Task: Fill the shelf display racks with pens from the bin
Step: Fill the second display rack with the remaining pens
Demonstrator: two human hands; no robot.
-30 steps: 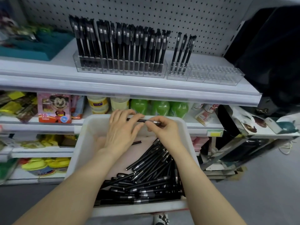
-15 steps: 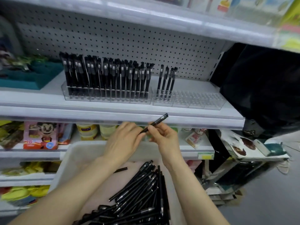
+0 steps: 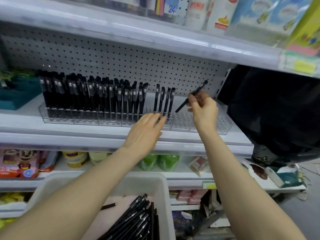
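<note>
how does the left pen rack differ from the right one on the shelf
The left rack is packed with pens; the right rack holds only four, at its left end. The right hand holds a tilted pen above the right rack, not the left rack. Both are clear plastic.

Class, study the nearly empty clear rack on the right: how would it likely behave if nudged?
Probably slides easily: the clear rack holds only four pens on a smooth shelf. It looks rigid and low, so unlikely to tip. The left hand at its front may be steadying it.
</note>
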